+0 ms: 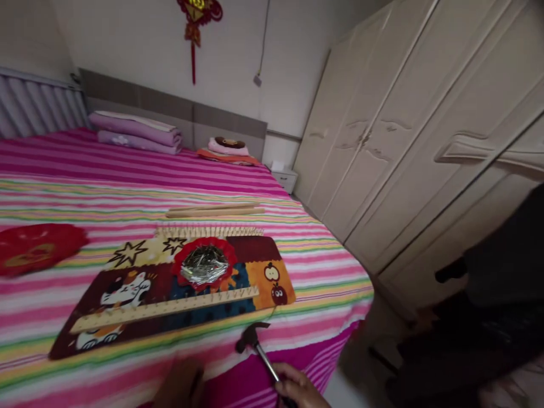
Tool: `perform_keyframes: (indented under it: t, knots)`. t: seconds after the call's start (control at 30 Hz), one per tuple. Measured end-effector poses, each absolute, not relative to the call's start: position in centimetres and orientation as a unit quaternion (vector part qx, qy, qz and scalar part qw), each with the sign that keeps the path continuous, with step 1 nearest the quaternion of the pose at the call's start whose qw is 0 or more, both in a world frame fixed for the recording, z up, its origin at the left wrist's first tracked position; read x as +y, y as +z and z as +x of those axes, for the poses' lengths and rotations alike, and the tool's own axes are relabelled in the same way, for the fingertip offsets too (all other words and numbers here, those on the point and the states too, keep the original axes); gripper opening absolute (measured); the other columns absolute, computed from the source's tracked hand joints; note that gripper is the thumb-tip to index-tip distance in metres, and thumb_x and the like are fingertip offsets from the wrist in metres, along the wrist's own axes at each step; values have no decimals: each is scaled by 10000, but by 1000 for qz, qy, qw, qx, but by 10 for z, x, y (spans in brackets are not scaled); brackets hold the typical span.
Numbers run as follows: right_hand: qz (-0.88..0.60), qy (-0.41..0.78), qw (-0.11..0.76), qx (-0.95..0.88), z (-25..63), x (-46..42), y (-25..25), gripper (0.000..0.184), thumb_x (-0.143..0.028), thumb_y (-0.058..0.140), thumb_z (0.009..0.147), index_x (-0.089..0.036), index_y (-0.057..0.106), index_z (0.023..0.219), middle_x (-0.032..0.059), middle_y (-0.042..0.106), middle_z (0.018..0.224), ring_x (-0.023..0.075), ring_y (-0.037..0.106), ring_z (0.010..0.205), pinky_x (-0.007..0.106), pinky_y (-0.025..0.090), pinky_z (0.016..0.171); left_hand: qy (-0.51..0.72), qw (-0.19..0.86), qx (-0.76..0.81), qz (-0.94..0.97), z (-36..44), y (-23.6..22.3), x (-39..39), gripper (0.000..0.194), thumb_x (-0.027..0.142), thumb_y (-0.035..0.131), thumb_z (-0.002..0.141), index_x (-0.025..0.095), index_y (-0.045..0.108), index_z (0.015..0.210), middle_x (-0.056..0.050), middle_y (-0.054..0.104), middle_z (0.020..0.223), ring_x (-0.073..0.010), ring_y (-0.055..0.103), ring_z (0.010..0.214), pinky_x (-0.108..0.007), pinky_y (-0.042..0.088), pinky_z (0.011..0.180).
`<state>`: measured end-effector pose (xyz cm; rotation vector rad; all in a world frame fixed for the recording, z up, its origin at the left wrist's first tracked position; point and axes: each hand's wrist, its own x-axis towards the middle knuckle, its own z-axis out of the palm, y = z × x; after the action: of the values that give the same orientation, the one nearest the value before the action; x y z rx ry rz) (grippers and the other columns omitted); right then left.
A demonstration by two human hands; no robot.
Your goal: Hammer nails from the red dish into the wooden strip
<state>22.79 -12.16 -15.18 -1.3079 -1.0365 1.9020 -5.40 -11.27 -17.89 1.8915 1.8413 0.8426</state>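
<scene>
At the bottom of the view, my right hand [300, 386] is wrapped round the handle of a claw hammer [264, 358], its dark head resting at or just above the striped bedspread. My left hand [181, 384] is low in the frame to the left of the hammer, dark and smeared, so its fingers cannot be made out. Beyond both hands lies a patterned mat [148, 309]. Across its near side runs a wooden strip [165, 307] with nails standing along it. A red scalloped dish [180, 276] on the mat is heaped with loose nails [204, 265].
Behind the mat are more nail-studded strips [210, 231] and plain wooden sticks [215, 212]. A red plastic tray [40, 246] sits at the left on the bedspread [314, 258]. Folded bedding [136, 133] lies by the headboard [140, 93]. A wardrobe [395, 141] lines the right side.
</scene>
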Motion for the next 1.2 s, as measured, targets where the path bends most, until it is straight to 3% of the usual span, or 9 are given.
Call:
perform_keyframes:
  t: [0.17,0.3,0.37,0.5,0.67,0.87,1.2]
  knots:
    - [-533,736,295,-295,217,-123,-143,366,-410,593,657,-202,548,954,-94,403,418,44,337,362,132,143,364,299,153,648,684,-50,-174,-122,212,285,423,782,234,603,682,-41,657,718,-196,601,673,-329,489,669]
    - [-541,741,308,-253,217,-123,-141,358,-401,619,650,-208,547,942,-76,406,452,48,371,397,120,122,366,317,140,633,693,-51,-158,-119,192,249,431,783,224,574,658,-29,634,682,-172,584,629,-292,477,604]
    - [-546,739,314,-238,217,-124,-140,360,-386,631,646,-208,551,947,-71,403,466,55,399,416,118,120,369,336,135,613,703,-56,-137,-111,181,232,423,778,218,558,658,-27,618,674,-154,568,613,-258,458,559]
    - [-568,739,294,-213,217,-126,-133,357,-403,614,671,-222,545,970,-72,399,475,43,351,386,116,104,372,371,99,632,673,-74,-73,-72,212,314,406,831,215,593,846,-46,643,856,-158,586,794,-254,459,703]
    - [-564,745,292,-203,218,-126,-125,372,-431,629,670,-234,555,978,-67,403,494,48,369,399,116,138,373,193,51,678,708,-88,-21,6,207,270,441,812,204,631,860,-43,659,898,-198,554,869,-300,412,787]
    - [-562,744,303,-200,219,-124,-132,380,-394,662,626,-220,589,956,-60,393,473,71,407,434,123,147,382,3,83,664,743,-73,-26,63,205,180,500,737,196,670,850,-60,672,912,-184,575,859,-276,404,756]
    - [-568,751,308,-134,223,-122,-136,418,-347,707,573,-217,581,949,-59,435,519,82,468,465,126,143,357,-59,71,652,752,-67,-23,60,199,157,461,781,154,660,800,-84,650,853,-178,582,826,-272,392,713]
